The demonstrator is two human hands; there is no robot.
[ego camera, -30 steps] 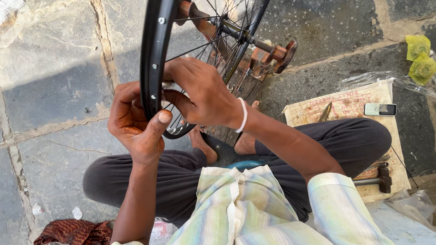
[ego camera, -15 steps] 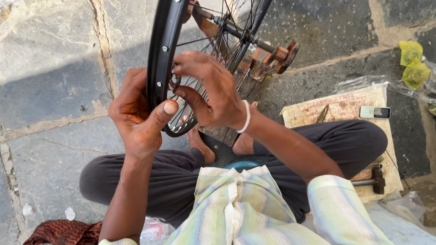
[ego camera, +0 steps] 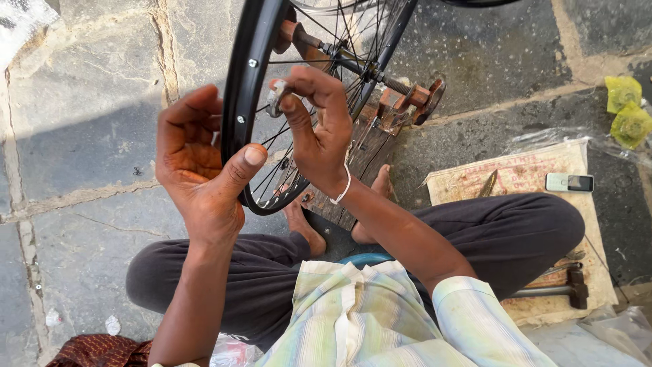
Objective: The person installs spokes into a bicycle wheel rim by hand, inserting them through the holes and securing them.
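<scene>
One black bicycle wheel rim (ego camera: 239, 102) stands upright on edge in front of the seated person, its plane running away from them, its axle (ego camera: 353, 64) lying crosswise from upper left to lower right into a wooden stand (ego camera: 407, 102). The left hand (ego camera: 197, 170) cups the rim's near edge, half open, thumb pressed on the inner side, while the right hand (ego camera: 316, 122) reaches among the spokes, fingertips pinched shut on one small metal tool (ego camera: 275, 97) at the rim. To the right, one sack mat (ego camera: 523, 177) on the stone floor (ego camera: 81, 136) carries one phone (ego camera: 569, 182) and one hammer (ego camera: 567, 287).
</scene>
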